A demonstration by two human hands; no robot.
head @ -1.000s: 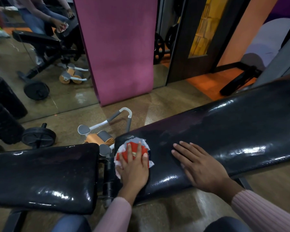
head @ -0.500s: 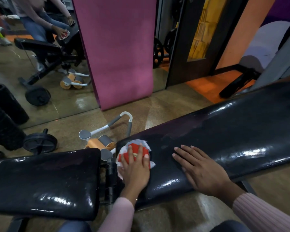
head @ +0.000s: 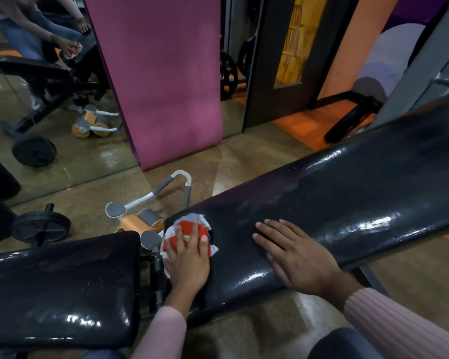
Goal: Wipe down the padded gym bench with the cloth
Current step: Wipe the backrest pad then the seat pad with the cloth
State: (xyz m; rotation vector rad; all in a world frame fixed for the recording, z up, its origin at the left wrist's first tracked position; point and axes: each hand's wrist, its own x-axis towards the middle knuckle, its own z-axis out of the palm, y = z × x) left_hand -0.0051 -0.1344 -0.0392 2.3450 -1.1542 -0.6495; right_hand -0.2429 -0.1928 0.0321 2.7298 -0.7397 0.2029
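Speckled tan gym flooring and a wall mirror frame the scene. On the long, inclined black vinyl back pad (head: 347, 203), the surface being cleaned, the left hand (head: 189, 263) lies flat with straight fingers pressing a crumpled red-and-white cloth (head: 192, 229) onto the pad's lower left end, just beside the gap to the flat black seat pad (head: 62, 288). To its right, the right hand (head: 293, 252) rests wide and flat on the bare vinyl, holding nothing, seemingly bracing. Most of the pad's upper right reach looks untouched. To wipe well, keep the palm weight even, run overlapping strokes up the incline, and cover the rounded edges. Beyond, an orange-and-grey wheeled roller (head: 145, 218) sits on the floor, a magenta mat (head: 161, 81) standing farther back.
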